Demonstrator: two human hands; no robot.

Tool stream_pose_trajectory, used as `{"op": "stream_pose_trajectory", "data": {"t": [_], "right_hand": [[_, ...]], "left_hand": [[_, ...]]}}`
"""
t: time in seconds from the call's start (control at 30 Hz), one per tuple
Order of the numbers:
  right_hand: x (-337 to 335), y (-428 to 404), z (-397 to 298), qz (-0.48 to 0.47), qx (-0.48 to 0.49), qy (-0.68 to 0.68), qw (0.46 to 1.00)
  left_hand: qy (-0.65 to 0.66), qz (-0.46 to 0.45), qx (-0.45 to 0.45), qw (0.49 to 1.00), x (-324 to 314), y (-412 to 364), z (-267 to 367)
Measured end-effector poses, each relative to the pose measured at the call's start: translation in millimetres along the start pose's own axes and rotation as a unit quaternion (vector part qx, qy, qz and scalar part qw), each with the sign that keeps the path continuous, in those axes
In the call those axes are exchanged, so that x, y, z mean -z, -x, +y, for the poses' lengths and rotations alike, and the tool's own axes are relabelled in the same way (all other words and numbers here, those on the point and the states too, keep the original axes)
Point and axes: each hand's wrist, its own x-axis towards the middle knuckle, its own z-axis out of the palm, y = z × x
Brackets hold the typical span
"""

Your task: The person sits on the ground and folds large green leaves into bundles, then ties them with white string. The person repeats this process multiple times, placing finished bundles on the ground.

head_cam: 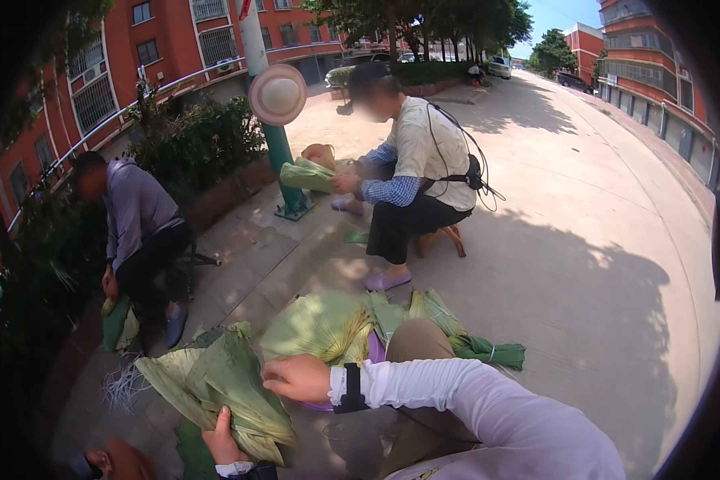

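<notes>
A stack of folded, wilting lotus leaves rests in my left hand, thumb on top near its lower edge. My right hand is at the right side of this stack, its fingers curled. Whether it touches the leaf edge or grips anything I cannot tell. Just beyond it, a broad lotus leaf with radiating veins covers much of a purple basin. Tied leaf bundles lie to the right of that leaf, one darker green bundle outermost.
One person sits on a wooden stool ahead, holding folded leaves. Another person sits at left by the hedge, leaves at their feet. White string lies on the paving. A green pole bears a hanging hat.
</notes>
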Motion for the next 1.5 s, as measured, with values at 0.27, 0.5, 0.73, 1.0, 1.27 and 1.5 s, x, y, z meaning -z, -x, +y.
{"op": "stream_pose_trajectory", "data": {"t": [0.27,0.5,0.73,1.0,1.27,1.5], "right_hand": [[-10.0,-18.0,48.1,-0.028,-0.152,-0.311,0.938],[-14.2,-40.1,81.0,-0.023,-0.238,-0.44,0.866],[-49.5,-35.2,91.7,0.037,-0.178,-0.368,0.912],[-51.2,-29.2,106.6,0.054,-0.216,-0.351,0.909],[-41.8,-32.5,93.6,0.176,-0.237,-0.213,0.931],[-45.8,-31.4,59.1,0.208,-0.082,-0.236,0.946]], "left_hand": [[-0.037,0.06,0.168,0.983,-33.0,-9.5,-28.0],[-0.1,0.04,0.172,0.979,-12.5,-28.5,-46.1],[-0.17,0.034,0.109,0.979,1.6,-26.2,-63.6],[-0.092,0.121,0.163,0.975,-9.6,-25.0,-57.7],[0.058,0.098,0.04,0.993,-13.2,-31.2,-53.7],[-0.015,0.18,0.028,0.983,-10.0,-35.3,-68.3]]}}
